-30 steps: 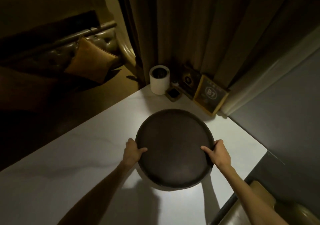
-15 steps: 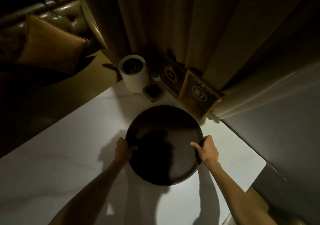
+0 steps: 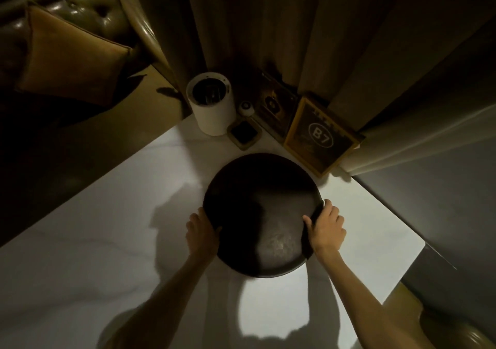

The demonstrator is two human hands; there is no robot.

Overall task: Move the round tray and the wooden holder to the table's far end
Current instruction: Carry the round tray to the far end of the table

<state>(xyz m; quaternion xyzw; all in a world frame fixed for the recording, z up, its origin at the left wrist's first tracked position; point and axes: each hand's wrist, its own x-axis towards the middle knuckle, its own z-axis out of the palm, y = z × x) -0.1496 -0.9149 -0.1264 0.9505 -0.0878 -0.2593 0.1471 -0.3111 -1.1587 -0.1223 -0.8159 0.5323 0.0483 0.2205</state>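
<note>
A dark round tray (image 3: 261, 211) sits over the white marble table (image 3: 120, 241), close to its far end. My left hand (image 3: 202, 230) grips the tray's left rim and my right hand (image 3: 326, 226) grips its right rim, thumbs on top. I cannot tell whether the tray rests on the table or hovers just above it. A small square wooden holder (image 3: 244, 133) with a dark inset stands just beyond the tray, apart from it.
At the far end stand a white cylinder (image 3: 212, 104), a small white round object (image 3: 246, 107), a dark framed card (image 3: 273, 107) and a framed "B7" sign (image 3: 320, 136) against the curtains. A leather sofa with a cushion (image 3: 67, 53) is on the left. The table's right edge runs close to my right arm.
Both hands have carried the tray toward the far end; it now lies closer to the holder and the B7 sign. The view has come nearer to the far objects.
</note>
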